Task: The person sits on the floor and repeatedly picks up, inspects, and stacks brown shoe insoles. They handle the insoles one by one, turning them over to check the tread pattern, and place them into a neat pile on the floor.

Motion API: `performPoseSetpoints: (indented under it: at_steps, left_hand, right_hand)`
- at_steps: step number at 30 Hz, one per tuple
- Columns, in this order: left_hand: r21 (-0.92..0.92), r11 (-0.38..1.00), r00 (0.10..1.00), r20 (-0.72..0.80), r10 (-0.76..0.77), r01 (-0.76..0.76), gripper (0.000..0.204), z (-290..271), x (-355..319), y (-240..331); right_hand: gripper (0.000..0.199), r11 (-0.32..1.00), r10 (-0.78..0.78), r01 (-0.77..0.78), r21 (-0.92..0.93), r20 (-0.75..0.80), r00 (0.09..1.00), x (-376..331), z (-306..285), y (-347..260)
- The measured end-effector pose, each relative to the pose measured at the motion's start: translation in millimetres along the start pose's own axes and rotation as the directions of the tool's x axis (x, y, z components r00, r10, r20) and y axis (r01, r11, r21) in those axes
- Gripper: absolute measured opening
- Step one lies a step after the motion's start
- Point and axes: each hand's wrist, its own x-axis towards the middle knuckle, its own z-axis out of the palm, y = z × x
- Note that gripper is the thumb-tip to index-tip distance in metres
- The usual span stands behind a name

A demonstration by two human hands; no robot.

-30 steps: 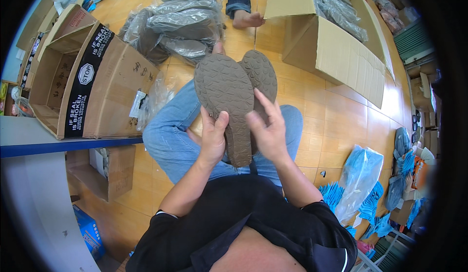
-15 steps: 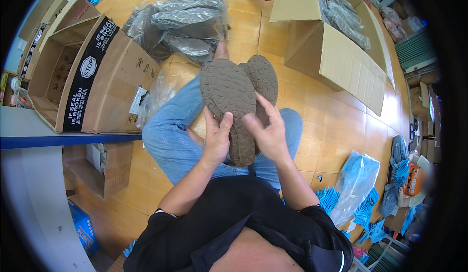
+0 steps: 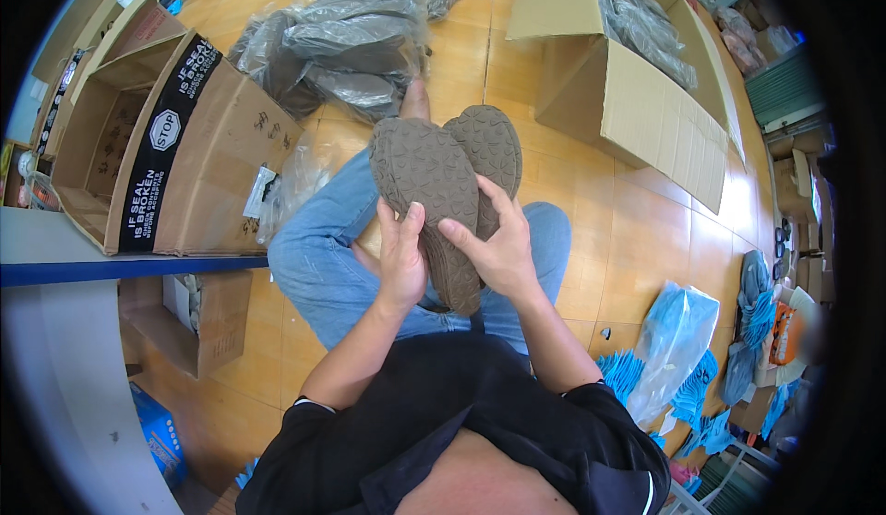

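Centre of frame: I see a pair of grey-brown rubber-soled shoes [image 3: 443, 183] held soles up, stacked side by side above the blue-jeaned lap [image 3: 323, 266]. Left hand [image 3: 403, 258] wraps the heel end of the nearer shoe from the left, fingers closed on its edge. Right hand [image 3: 494, 249] clasps from the right, thumb across the sole, fingers curled behind. Both grips firm. The shoes' long axis runs from the hands toward upper frame, toes away. An open cardboard box [image 3: 637, 100] sits upper right, nearer the right hand; plastic-bagged shoes [image 3: 341, 44] lie upper left of centre.

Probably packing workroom: cartons [image 3: 175, 146], bagged shoes [image 3: 351, 44].
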Motion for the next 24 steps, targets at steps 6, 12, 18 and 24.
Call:
performPoseSetpoints:
  at_steps: [6, 12, 18, 24]
  left_hand:
    - [-0.032, 0.999, 0.998, -0.037, -0.045, 0.044, 0.045, -2.8, -0.8, -0.4]
    - [-0.1, 0.993, 0.994, -0.082, -0.071, 0.063, 0.047, -3.4, 1.4, -2.6]
    - [-0.101, 0.995, 0.998, -0.06, -0.007, 0.001, 0.054, -3.6, 1.0, 5.6]
    - [-0.098, 0.995, 0.997, -0.072, -0.012, 0.005, 0.05, -4.9, 3.1, 7.8]
  right_hand:
    - [0.059, 0.953, 0.21, -0.176, 0.245, -0.119, 0.97, 14.0, -11.9, 15.2]
    - [0.067, 0.949, 0.048, -0.028, 0.314, -0.055, 0.997, 14.7, -19.7, 16.6]
    - [0.072, 0.93, -0.041, 0.072, 0.361, -0.093, 0.995, 7.7, -15.6, 14.1]
    - [0.07, 0.938, -0.043, 0.069, 0.339, -0.083, 0.996, 8.9, -20.2, 14.2]
